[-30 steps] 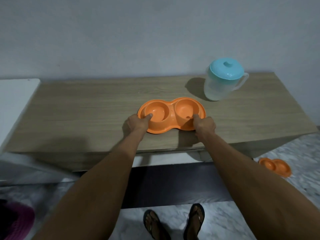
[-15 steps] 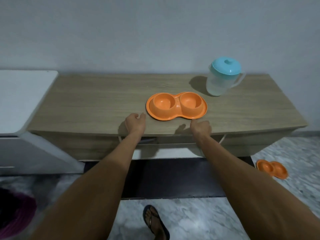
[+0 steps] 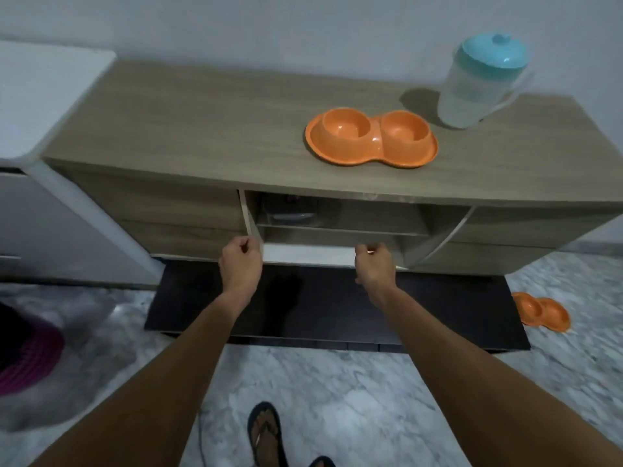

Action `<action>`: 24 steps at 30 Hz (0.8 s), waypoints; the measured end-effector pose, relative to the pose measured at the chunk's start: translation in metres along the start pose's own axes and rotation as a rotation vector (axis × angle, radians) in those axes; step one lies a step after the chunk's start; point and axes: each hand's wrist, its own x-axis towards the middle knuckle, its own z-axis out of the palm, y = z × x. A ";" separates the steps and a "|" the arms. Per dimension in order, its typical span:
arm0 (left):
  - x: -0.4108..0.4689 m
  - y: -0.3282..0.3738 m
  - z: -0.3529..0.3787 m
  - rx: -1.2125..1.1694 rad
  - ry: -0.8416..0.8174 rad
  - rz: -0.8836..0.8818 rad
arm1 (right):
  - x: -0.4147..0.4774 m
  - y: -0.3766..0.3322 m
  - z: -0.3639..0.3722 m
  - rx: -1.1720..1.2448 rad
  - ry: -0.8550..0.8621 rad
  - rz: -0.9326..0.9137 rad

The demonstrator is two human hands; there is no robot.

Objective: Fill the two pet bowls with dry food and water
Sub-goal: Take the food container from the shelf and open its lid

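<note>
The orange double pet bowl sits with both cups bare on the wooden cabinet top, right of centre. Behind it to the right stands a clear pitcher with a teal lid. The cabinet's middle compartment is open below the top, and a dark container shows on its shelf. My left hand is closed at the bottom of the white edge of the left door. My right hand is curled in front of the compartment's lower edge, with nothing seen in it.
A second orange double bowl lies on the marble floor at the right. A black panel lies under the cabinet. A white appliance adjoins the cabinet's left end. A magenta object is at lower left. My sandalled foot is below.
Both hands left the orange bowl on the top and dropped to the cabinet front. The middle compartment now stands open. The view has moved back and to the left.
</note>
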 end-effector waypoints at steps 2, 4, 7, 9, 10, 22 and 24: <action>0.012 -0.017 0.006 0.024 -0.037 0.043 | 0.013 0.011 0.019 0.002 -0.020 -0.021; 0.030 -0.030 0.013 0.052 -0.063 0.095 | 0.030 0.019 0.041 0.036 -0.035 -0.052; 0.064 -0.048 0.032 0.064 -0.126 0.182 | 0.057 0.027 0.073 0.097 -0.020 -0.116; 0.082 -0.055 0.049 0.073 -0.163 0.232 | 0.069 0.027 0.091 0.132 0.016 -0.177; 0.090 -0.057 0.057 0.085 -0.174 0.257 | 0.076 0.027 0.099 0.145 0.030 -0.209; 0.175 -0.063 0.113 -0.082 -0.136 0.209 | 0.135 -0.008 0.154 0.223 0.101 -0.334; 0.181 -0.057 0.113 -0.145 -0.170 0.165 | 0.135 -0.010 0.155 0.226 0.067 -0.313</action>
